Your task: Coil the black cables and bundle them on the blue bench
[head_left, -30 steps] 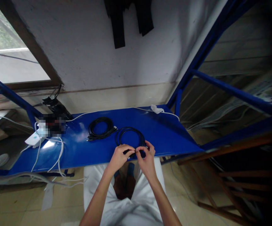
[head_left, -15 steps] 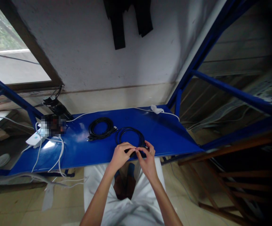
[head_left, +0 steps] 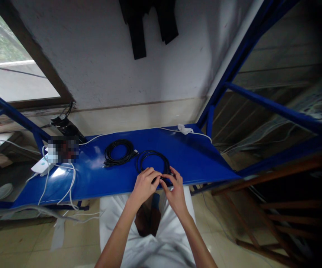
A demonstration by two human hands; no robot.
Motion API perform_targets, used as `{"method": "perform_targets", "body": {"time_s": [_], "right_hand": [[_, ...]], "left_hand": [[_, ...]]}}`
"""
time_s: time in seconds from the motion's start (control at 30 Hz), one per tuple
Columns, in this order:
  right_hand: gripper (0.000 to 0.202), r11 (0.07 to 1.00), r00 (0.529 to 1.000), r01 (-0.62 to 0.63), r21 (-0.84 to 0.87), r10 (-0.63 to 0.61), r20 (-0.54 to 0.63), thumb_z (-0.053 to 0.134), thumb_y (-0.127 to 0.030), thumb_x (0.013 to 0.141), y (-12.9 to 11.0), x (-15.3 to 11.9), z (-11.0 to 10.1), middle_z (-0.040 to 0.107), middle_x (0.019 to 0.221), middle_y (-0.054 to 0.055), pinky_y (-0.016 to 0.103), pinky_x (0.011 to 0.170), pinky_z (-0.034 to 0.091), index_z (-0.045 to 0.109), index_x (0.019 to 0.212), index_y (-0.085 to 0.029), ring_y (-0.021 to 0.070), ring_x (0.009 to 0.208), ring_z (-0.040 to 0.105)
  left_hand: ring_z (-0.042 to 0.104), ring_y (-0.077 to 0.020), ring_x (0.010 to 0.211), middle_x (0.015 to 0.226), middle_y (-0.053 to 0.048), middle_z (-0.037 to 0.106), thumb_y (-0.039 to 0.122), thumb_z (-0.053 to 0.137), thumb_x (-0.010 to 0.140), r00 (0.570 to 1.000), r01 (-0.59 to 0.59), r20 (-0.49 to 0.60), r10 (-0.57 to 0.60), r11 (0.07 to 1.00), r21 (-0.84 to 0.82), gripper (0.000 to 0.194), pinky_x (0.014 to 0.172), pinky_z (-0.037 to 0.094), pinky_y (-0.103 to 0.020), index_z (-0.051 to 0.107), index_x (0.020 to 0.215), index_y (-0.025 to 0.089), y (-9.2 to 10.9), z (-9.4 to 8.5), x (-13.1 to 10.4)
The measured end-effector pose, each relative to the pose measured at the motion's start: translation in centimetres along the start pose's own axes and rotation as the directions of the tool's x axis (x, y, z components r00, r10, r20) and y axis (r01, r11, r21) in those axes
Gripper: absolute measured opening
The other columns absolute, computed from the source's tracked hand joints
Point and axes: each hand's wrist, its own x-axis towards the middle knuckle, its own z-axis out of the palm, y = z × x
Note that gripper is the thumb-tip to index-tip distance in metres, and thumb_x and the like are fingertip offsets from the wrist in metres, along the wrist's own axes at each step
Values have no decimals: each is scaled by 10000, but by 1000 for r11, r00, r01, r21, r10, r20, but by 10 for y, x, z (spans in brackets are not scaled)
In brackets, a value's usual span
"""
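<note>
A loosely coiled black cable (head_left: 155,152) lies near the front edge of the blue table (head_left: 197,163). At the coil's near side, my left hand (head_left: 146,182) pinches the cable between thumb and fingers. My right hand (head_left: 174,188) grips it just to the right, its fingertips almost meeting those of the left. The fingers hide the exact part of the cable being held. Left of this coil rests a second coiled black cable (head_left: 119,152), with its plug ends showing; neither hand touches it.
A white power strip (head_left: 41,166) with white cords stands at the table's left end, beside a black cylindrical object (head_left: 70,128). Toward the back right lies a crumpled white piece (head_left: 185,129) by a white cord. Blue frame bars (head_left: 209,121) rise at both sides.
My left fingers have shifted slightly and bent more around the cable. My right hand stays nearly in place. Both coils keep their spots on the table.
</note>
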Motion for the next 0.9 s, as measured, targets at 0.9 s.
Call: {"method": "perform_targets", "body": {"time_s": [0.9], "right_hand": [[294,992,997,69,-105,-72,-24,685,-523,1030,-8,1,5,576,1430,152,592,1084,527,813,1157,-291,340,1243,591]], "left_hand": [[664,-251,1064,1055,-44,758,294,690,1048,990,82,110,-86,996,44,94,996,455,-429,745,997,237,-17,-15,6]]}}
